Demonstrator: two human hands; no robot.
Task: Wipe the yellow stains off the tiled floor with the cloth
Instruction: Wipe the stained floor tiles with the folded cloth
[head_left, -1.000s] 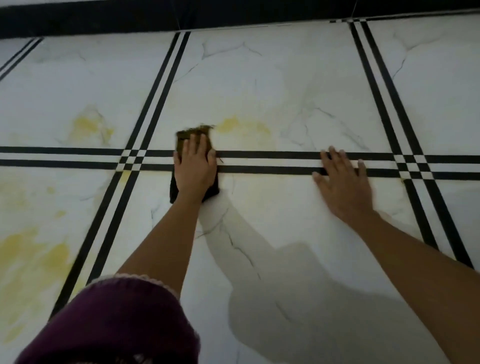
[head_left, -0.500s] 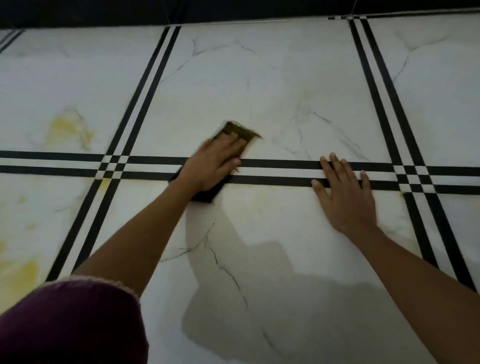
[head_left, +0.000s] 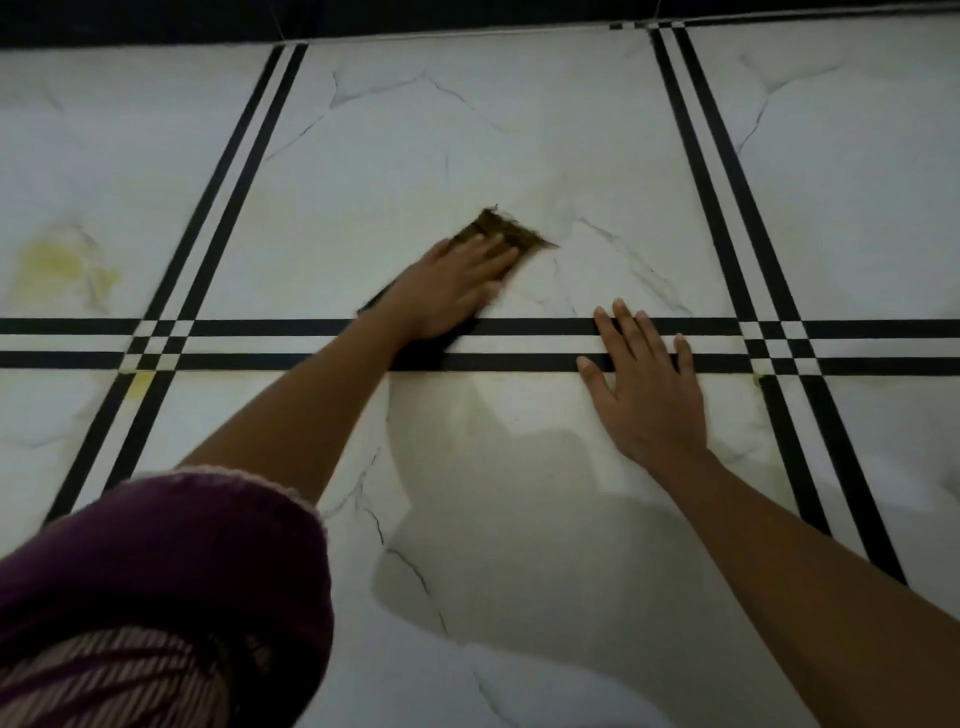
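Cloth pressed to floor under flat-fingered left hand, stain at nine o'clock, right hand spread flat at four o'clock.

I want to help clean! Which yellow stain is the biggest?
The big yellow stain on the far-left tile. It is a wide blotch; the small yellow stain by the left stripe crossing is only a dab.

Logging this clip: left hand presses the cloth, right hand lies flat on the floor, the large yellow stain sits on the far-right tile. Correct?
No: the head view shows the yellow stain on the far-left tile. Left hand, cloth and right hand are as stated.
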